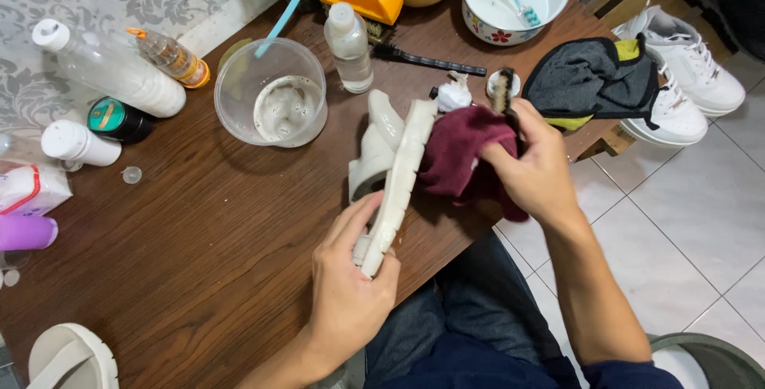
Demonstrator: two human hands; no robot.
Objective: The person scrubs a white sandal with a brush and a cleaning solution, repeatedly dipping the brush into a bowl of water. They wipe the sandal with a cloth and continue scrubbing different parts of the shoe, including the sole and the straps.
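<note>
Over the worktop edge, seen from the head view, a white sandal is held on edge, its long axis running away from the body. The left hand is closed on its near end; the right hand presses a maroon cloth against its right side. A cup and bottle stand beyond.

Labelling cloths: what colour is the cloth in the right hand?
Dark maroon cloth, bunched in the right hand against the white sandal. Head view shows it.
</note>
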